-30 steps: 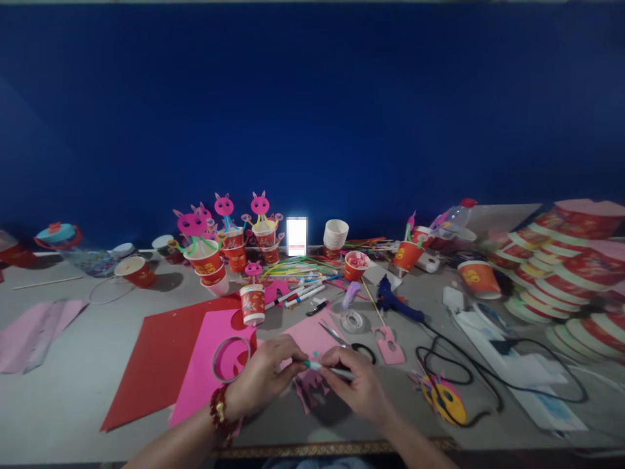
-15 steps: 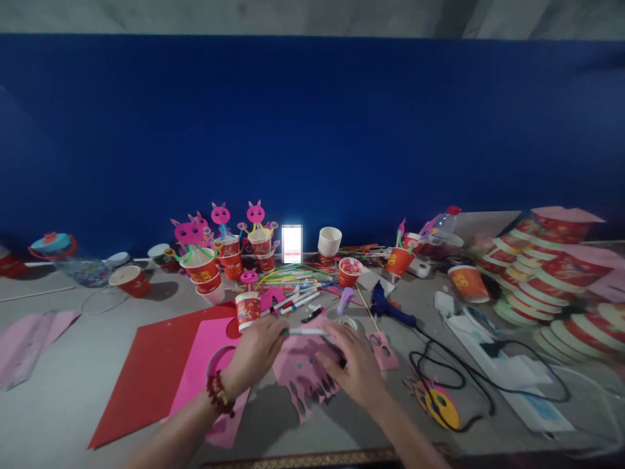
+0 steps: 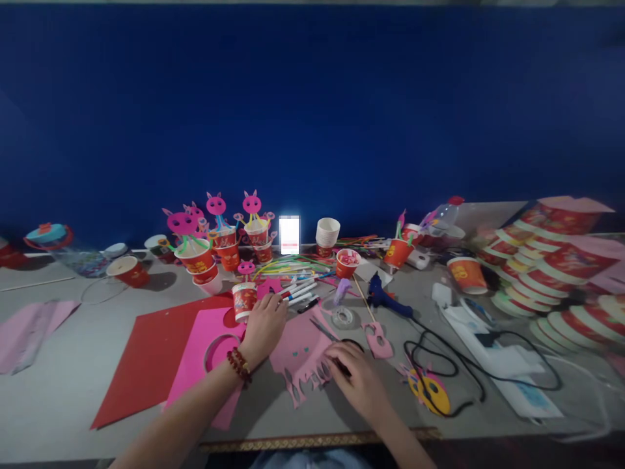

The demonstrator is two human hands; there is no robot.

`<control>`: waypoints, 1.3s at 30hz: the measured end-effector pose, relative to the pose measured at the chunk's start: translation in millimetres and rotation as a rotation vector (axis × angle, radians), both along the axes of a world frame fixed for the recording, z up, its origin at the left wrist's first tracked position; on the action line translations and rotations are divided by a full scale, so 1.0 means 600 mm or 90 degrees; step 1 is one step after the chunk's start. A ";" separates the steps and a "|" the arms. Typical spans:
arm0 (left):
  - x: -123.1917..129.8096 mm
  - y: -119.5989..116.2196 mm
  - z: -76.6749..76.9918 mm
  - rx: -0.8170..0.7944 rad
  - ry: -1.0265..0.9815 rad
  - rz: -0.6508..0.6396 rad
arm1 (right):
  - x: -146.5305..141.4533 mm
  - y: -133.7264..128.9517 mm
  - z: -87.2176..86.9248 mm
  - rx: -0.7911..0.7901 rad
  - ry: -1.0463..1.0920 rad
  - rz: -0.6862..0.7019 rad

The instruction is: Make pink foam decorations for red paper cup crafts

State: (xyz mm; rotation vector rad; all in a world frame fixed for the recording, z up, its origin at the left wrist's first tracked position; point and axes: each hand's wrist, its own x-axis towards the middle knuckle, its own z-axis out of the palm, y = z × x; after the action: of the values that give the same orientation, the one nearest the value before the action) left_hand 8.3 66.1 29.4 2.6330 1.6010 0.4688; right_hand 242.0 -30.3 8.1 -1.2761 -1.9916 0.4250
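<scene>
My left hand (image 3: 266, 326), with a beaded bracelet at the wrist, reaches to the near ends of several white markers (image 3: 300, 292). Its fingers lie stretched out beside a patterned paper cup (image 3: 244, 301). Curled at the dark handles of a pair of scissors (image 3: 325, 330) are the fingers of my right hand (image 3: 359, 378); the handles are partly hidden. The blades point away to the left over a pink sheet (image 3: 293, 335) with a ragged cut lower edge and two small teal marks.
Red card (image 3: 146, 365), bright pink card (image 3: 195, 352) and a tape roll (image 3: 215, 352) lie left. A clear tape roll (image 3: 342, 316), blue glue gun (image 3: 385, 299) and black cable are right. Stacked cups (image 3: 537, 273) stand far right; cups with pink figures (image 3: 198, 257) stand at the back.
The white marker held between both hands is gone from them. My left hand has moved up to the markers, and my right hand has drawn down to the scissors. The view has tilted down.
</scene>
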 end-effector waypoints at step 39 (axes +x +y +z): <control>0.007 -0.097 -0.014 -0.187 -0.024 -0.102 | -0.050 0.077 0.023 -0.173 -0.238 0.093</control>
State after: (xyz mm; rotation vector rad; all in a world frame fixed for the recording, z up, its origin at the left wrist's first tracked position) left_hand 12.5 7.9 20.9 2.4867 1.3175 0.2509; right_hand 212.1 15.8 21.8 -1.4646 -2.4155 0.5786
